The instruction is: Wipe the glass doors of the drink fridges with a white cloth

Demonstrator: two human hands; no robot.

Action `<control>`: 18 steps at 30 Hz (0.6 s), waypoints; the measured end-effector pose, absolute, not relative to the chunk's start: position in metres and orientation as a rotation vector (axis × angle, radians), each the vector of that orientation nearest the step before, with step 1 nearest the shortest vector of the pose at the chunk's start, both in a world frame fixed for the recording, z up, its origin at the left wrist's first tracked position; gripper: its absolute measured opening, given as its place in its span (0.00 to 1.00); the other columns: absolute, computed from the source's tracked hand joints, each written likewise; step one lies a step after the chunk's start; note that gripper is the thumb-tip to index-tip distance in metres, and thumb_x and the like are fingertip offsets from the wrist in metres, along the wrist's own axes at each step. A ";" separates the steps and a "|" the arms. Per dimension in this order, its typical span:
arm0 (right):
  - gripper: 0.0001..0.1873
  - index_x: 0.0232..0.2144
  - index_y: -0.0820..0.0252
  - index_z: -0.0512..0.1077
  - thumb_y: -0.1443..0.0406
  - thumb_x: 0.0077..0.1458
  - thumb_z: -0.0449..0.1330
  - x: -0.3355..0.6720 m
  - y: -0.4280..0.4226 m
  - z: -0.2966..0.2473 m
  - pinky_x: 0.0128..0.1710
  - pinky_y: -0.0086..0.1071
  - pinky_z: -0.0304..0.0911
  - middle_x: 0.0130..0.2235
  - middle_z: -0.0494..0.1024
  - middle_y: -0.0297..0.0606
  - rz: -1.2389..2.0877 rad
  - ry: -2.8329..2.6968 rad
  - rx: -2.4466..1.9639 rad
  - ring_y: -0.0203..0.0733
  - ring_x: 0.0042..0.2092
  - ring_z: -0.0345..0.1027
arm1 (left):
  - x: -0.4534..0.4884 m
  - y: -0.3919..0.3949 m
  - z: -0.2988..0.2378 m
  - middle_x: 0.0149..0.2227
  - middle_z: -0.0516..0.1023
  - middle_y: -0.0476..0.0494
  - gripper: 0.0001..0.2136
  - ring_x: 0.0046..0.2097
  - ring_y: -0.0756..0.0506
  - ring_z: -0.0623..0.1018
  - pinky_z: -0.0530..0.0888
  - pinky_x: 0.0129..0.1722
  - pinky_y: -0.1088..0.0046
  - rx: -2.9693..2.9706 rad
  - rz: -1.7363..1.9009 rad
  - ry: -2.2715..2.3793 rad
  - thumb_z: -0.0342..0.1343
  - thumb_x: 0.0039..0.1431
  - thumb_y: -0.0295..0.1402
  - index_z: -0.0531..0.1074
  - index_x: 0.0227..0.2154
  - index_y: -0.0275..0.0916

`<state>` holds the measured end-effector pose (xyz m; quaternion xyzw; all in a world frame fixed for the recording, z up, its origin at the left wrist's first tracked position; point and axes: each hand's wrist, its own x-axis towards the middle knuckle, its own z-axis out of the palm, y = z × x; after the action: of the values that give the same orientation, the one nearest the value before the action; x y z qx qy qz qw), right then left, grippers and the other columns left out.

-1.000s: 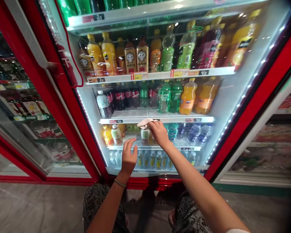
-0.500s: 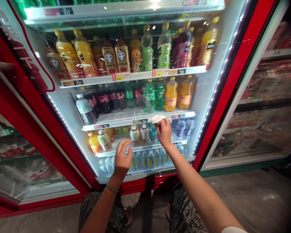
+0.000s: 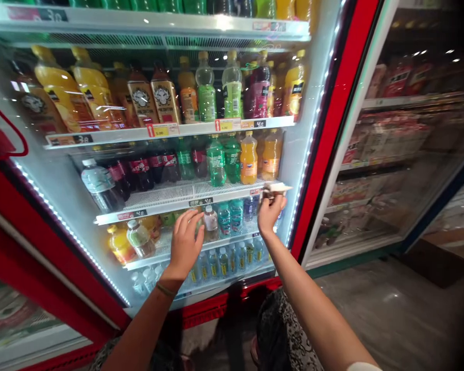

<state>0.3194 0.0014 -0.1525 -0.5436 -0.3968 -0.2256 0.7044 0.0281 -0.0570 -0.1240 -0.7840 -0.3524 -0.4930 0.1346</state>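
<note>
My right hand [image 3: 269,212] pinches a white, folded cloth [image 3: 279,187] whose underside looks dark. It is at the right end of the wire shelf [image 3: 178,191], below the orange soda bottles [image 3: 249,158]. Whether the cloth touches the glass front or the shelf edge, I cannot tell. My left hand [image 3: 185,241] is raised with its fingers stretched and apart, holding nothing. In the picture it overlaps the lower shelf, just left of a bottle with a white cap [image 3: 210,222].
Bright reflections lie over the red-framed drinks cooler [image 3: 355,77]. Several juice bottles [image 3: 96,95] stand on the upper shelf, small water bottles [image 3: 212,263] at the bottom. A second cooler [image 3: 375,134] is on the right. Grey floor [image 3: 355,299] lies below.
The view has swung right, so the cooler sits further left. My right hand has moved right along the shelf edge with the cloth. My left hand stays open and raised.
</note>
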 end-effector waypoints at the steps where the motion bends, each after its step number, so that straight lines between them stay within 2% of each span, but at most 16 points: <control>1: 0.11 0.46 0.57 0.70 0.67 0.62 0.51 0.324 0.000 -0.154 0.51 0.45 0.66 0.46 0.69 0.46 -0.503 -1.010 -1.201 0.50 0.48 0.65 | 0.038 -0.054 -0.122 0.59 0.74 0.39 0.17 0.64 0.38 0.69 0.67 0.64 0.52 -2.306 -1.389 -0.993 0.52 0.67 0.29 0.71 0.57 0.44; 4: 0.10 0.45 0.54 0.72 0.67 0.62 0.54 0.343 -0.002 -0.157 0.51 0.44 0.65 0.47 0.71 0.43 -0.477 -1.462 -1.154 0.49 0.50 0.65 | 0.067 -0.048 -0.119 0.61 0.73 0.41 0.18 0.66 0.37 0.67 0.64 0.66 0.48 -2.401 -1.236 -0.877 0.51 0.67 0.28 0.71 0.57 0.46; 9: 0.12 0.44 0.58 0.70 0.68 0.61 0.49 0.371 -0.001 -0.155 0.52 0.47 0.65 0.46 0.67 0.46 -0.462 -0.830 -1.252 0.50 0.48 0.64 | 0.090 -0.034 -0.123 0.62 0.73 0.41 0.19 0.67 0.37 0.68 0.61 0.68 0.47 -2.402 -1.165 -0.765 0.51 0.66 0.27 0.72 0.57 0.48; 12: 0.14 0.47 0.58 0.70 0.69 0.61 0.51 0.369 0.000 -0.161 0.53 0.46 0.65 0.49 0.68 0.48 -0.494 -1.077 -1.239 0.51 0.51 0.65 | 0.098 -0.022 -0.122 0.62 0.73 0.40 0.20 0.68 0.37 0.67 0.58 0.70 0.46 -2.409 -1.161 -0.746 0.52 0.65 0.27 0.72 0.58 0.48; 15: 0.14 0.48 0.54 0.72 0.68 0.62 0.54 0.379 0.001 -0.166 0.52 0.44 0.66 0.49 0.70 0.45 -0.548 -1.432 -1.191 0.50 0.51 0.65 | 0.102 -0.013 -0.117 0.64 0.71 0.41 0.22 0.69 0.36 0.65 0.52 0.71 0.43 -2.423 -1.079 -0.686 0.53 0.64 0.26 0.71 0.60 0.49; 18: 0.14 0.48 0.57 0.71 0.67 0.62 0.51 0.407 0.005 -0.162 0.50 0.43 0.67 0.46 0.68 0.44 -0.578 -1.041 -1.232 0.48 0.47 0.66 | 0.101 -0.007 -0.111 0.66 0.69 0.42 0.23 0.70 0.36 0.64 0.47 0.72 0.41 -2.377 -1.019 -0.650 0.54 0.64 0.27 0.69 0.61 0.51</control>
<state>0.4066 0.0055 -0.1622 -0.5435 -0.4592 -0.2548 0.6549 0.1009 -0.0073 -0.1107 -0.8664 -0.2369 -0.3715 0.2352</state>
